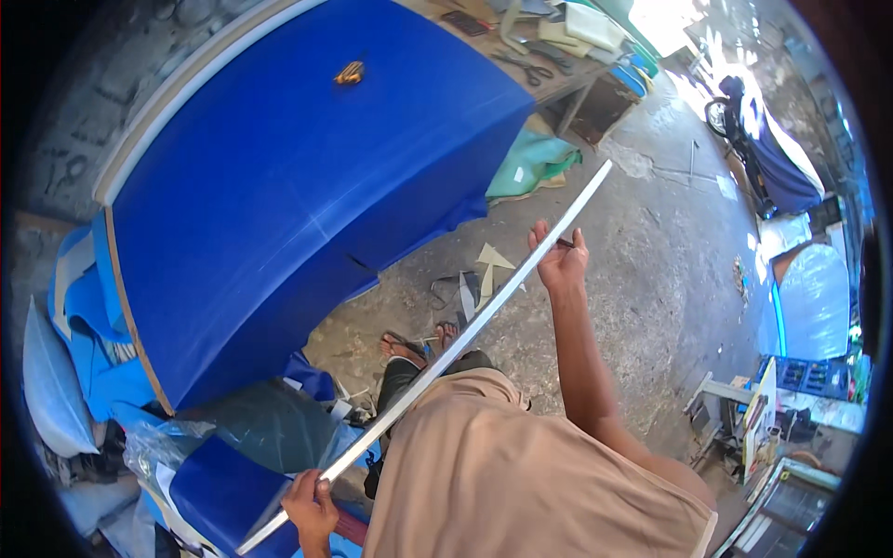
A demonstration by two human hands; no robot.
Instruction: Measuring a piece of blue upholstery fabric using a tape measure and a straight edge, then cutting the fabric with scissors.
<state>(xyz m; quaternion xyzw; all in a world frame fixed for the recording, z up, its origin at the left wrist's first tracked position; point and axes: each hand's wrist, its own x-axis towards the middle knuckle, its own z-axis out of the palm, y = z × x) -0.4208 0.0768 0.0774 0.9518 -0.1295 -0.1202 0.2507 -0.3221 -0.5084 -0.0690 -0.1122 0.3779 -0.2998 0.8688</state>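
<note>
A long, thin, silvery metal bar runs slantwise across my body, from the lower left up to the right. Near its lower end my left hand is closed around it. Toward the far end my right hand holds the bar between fingers and thumb, and a small dark thing shows by the thumb, too small to name. To the left lies a large blue sheet over a table, hanging down its near side. On the sheet rests a small yellow-and-dark object.
Scissors and scraps lie on a wooden table at the back. Pale offcuts are on the concrete floor beyond my feet. Blue material is at lower left. A covered motorbike stands far right.
</note>
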